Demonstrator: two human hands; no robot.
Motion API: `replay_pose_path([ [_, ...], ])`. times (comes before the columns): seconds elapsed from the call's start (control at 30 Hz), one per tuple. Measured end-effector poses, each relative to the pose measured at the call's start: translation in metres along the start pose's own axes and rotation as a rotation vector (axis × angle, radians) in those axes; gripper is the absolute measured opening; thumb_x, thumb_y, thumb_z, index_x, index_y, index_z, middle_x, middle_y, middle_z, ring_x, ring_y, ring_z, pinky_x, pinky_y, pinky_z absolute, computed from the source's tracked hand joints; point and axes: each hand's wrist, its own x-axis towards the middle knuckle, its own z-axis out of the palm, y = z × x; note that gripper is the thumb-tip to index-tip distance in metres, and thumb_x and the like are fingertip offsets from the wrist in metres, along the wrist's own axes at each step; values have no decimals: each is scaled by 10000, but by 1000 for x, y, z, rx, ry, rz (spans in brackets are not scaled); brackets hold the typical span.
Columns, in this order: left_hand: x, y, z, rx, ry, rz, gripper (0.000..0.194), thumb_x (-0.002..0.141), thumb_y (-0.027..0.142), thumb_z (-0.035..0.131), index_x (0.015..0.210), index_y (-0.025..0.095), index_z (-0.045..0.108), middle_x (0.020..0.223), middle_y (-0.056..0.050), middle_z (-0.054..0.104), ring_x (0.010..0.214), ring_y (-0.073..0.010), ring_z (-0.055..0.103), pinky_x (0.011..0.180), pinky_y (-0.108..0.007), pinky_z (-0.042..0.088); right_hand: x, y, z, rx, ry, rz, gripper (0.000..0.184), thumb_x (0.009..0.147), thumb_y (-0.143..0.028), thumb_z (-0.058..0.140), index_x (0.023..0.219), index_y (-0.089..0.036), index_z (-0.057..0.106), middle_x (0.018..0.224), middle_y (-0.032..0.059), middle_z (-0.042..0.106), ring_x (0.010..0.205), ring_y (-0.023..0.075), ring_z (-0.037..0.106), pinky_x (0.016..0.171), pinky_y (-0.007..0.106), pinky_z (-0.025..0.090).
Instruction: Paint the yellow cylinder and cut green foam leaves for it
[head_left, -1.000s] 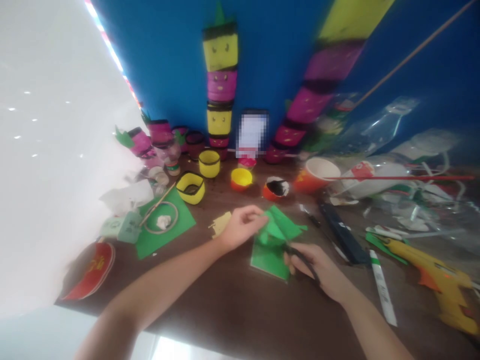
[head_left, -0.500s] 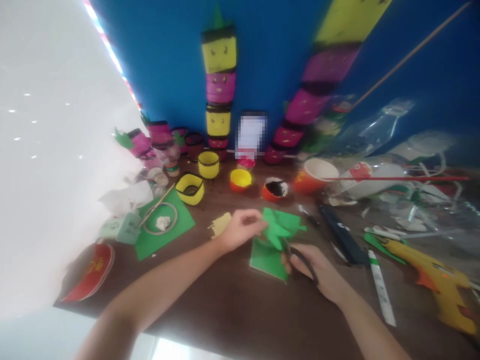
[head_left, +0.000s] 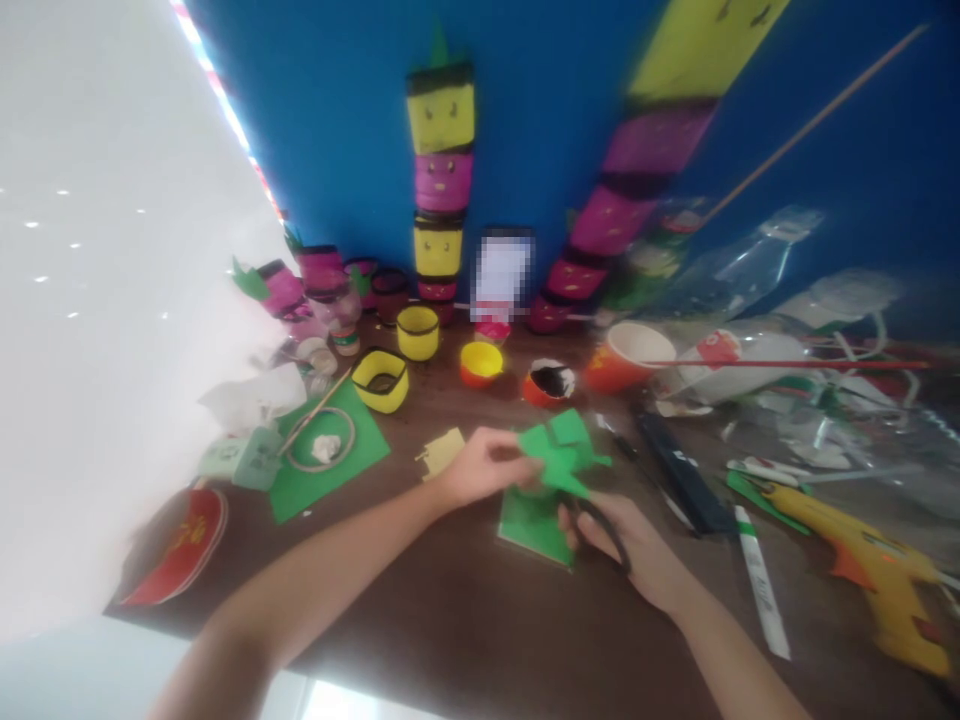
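My left hand [head_left: 491, 465] pinches a cut piece of green paper [head_left: 559, 450] at its left side, holding it above the table. In my right hand [head_left: 619, 540] is a pair of scissors with dark handles [head_left: 606, 532]. The blades are mostly hidden near the lower edge of the green paper, so I cannot tell whether they touch it. Beneath both hands a flat green sheet [head_left: 534, 528] lies on the brown table [head_left: 450, 600]. Just left of my left hand lies a ragged beige scrap [head_left: 442, 453].
Yellow cups [head_left: 381, 380] and small paint cups [head_left: 481, 364] stand behind my hands. Rightward lie a white marker [head_left: 763, 580], a yellow glue gun [head_left: 862, 560] and plastic bottles [head_left: 772, 250]. At left, another green sheet [head_left: 360, 460] carries a ring [head_left: 321, 462]. A blurred phone [head_left: 502, 275] leans against the blue wall.
The green paper has turned in my left hand, its pointed lower part now slanting toward the scissors. My right hand has shifted slightly left and stays by the paper's lower edge.
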Motion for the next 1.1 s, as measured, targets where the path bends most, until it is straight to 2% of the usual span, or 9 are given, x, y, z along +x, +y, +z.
replay_pose_path([
  [0.3,0,-2,-3,90,32,47,400,783,451,596,573,112,576,552,-1,546,543,-91,481,583,-234,386,0,10,0,-19,-36,-19,589,727,-738,447,612,-170,551,546,16,533,532,143,490,526,276,431],
  [0.53,0,-3,-4,83,62,46,410,775,474,594,563,125,561,548,13,501,595,-108,485,619,-240,401,-2,-7,1,0,-46,43,580,688,-737,503,573,-168,535,550,21,536,550,146,501,532,269,446],
  [0.8,0,-2,-4,125,91,-6,423,757,525,591,610,129,603,589,-6,542,680,-149,531,654,-259,429,-2,-10,1,-20,-47,67,574,701,-728,495,558,-173,516,534,12,531,536,142,487,530,268,409],
  [1.1,0,-3,-3,87,56,34,412,780,497,580,618,119,593,605,-5,548,612,-113,506,637,-248,417,-1,-4,1,17,-41,57,567,703,-728,493,586,-174,529,545,8,524,545,142,479,522,273,410],
])
